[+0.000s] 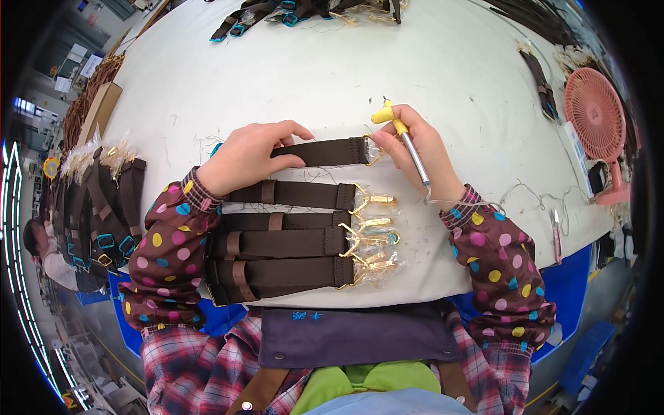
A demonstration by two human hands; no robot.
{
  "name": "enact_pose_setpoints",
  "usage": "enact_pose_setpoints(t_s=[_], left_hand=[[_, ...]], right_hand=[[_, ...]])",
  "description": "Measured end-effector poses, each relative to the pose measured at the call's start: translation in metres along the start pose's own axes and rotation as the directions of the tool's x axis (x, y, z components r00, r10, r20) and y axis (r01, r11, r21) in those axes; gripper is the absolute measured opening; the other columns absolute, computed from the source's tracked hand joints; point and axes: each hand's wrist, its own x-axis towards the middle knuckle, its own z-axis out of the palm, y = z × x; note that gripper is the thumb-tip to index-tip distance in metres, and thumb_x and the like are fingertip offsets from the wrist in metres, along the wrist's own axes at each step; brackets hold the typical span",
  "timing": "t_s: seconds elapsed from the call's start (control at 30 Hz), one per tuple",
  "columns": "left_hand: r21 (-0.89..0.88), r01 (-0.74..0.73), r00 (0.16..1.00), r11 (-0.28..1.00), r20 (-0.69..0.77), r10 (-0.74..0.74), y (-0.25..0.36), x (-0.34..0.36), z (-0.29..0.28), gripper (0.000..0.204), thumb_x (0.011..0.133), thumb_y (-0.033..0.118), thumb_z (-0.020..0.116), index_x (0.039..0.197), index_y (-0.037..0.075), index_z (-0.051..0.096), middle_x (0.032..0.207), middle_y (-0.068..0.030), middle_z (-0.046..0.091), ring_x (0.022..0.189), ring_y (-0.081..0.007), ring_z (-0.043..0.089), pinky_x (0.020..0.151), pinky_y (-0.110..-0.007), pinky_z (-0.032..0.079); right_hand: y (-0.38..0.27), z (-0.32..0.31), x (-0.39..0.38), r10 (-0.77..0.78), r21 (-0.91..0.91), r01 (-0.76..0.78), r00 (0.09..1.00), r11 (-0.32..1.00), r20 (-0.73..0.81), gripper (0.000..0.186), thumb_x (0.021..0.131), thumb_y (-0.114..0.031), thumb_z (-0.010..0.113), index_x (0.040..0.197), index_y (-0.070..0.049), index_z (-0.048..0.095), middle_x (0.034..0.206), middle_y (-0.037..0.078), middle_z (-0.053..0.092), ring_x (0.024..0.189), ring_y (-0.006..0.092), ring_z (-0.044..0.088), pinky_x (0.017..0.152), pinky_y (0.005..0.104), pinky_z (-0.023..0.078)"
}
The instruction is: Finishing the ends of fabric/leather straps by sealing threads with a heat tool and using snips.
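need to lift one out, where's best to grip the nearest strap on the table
Probably mid-length, right of its brown loop, from the near side: the nearest strap lies crosswise with its long near edge exposed, while plastic-wrapped metal hardware crowds its right end.

left head fisheye | above table [487, 149] — facing down | close range, wide field
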Motion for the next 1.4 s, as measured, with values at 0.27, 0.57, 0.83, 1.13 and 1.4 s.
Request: enact_pose_setpoints(t_s=[0.27, 0.57, 0.83, 1.13, 1.4], left_hand=[[0.537, -0.244, 0.946, 0.808, -0.053, 0.321, 0.032, -0.068, -0.012, 0.021, 0.08, 0.013, 0.068, 0.101, 0.013, 0.067, 0.092, -0.0005, 0.059, 0.084, -0.0209, 0.06, 0.07, -0.033, 0.049], [0.383, -0.196, 0.97, 0.903, 0.212, 0.121, 0.076, -0.112, 0.019, 0.117, 0.062, 0.07, 0.07, 0.146, -0.001, 0.03, 0.148, -0.0262, 0.032, 0.139, -0.0395, 0.032, 0.112, -0.059, 0.021], [0.375, -0.181, 0.971, 0.909, 0.216, 0.105, 0.081, -0.116, 0.045, 0.117, 0.06, 0.054, 0.082, 0.148, 0.001, 0.027, 0.152, -0.0273, 0.025, 0.141, -0.0416, 0.026, 0.111, -0.063, 0.018], [0.211, -0.17, 0.972, 0.963, 0.194, 0.13, 0.079, -0.121, 0.036, 0.111, 0.063, 0.042, 0.084, 0.148, 0.001, 0.027, 0.153, -0.0278, 0.021, 0.142, -0.0404, 0.025, 0.111, -0.062, 0.019], [0.245, -0.079, 0.979, 0.966, 0.203, 0.028, 0.087, -0.134, 0.05, 0.106, 0.061, 0.027, 0.084, 0.147, -0.001, 0.028, 0.153, -0.0281, 0.021, 0.144, -0.0419, 0.021, 0.113, -0.062, 0.014]], right_hand=[[-0.022, -0.011, -0.012, -0.12, 0.014, 0.121, 0.946, 0.993, 0.301, 0.027, 0.088, -0.017, 0.072, 0.104, -0.003, 0.056, 0.074, 0.006, 0.064, 0.065, 0.0159, 0.061, 0.062, 0.0262, 0.048], [-0.015, -0.019, -0.01, -0.127, -0.141, 0.166, 0.96, 0.976, 0.25, 0.015, 0.091, -0.012, 0.066, 0.102, -0.003, 0.06, 0.08, 0.002, 0.065, 0.073, 0.0079, 0.06, 0.069, 0.0223, 0.049], [-0.008, -0.014, -0.008, -0.167, -0.151, 0.197, 0.967, 0.969, 0.192, 0.019, 0.09, -0.017, 0.069, 0.101, -0.004, 0.06, 0.075, 0.005, 0.065, 0.063, 0.0122, 0.059, 0.06, 0.0252, 0.047], [-0.008, -0.017, -0.006, -0.17, -0.109, 0.188, 0.973, 0.976, 0.156, 0.017, 0.09, -0.015, 0.068, 0.099, -0.004, 0.06, 0.075, 0.005, 0.066, 0.063, 0.0125, 0.061, 0.06, 0.0239, 0.047], [-0.006, -0.018, -0.005, -0.198, -0.125, 0.218, 0.967, 0.968, 0.158, 0.017, 0.09, -0.016, 0.068, 0.098, -0.003, 0.059, 0.074, 0.007, 0.066, 0.061, 0.0135, 0.06, 0.058, 0.024, 0.046]])
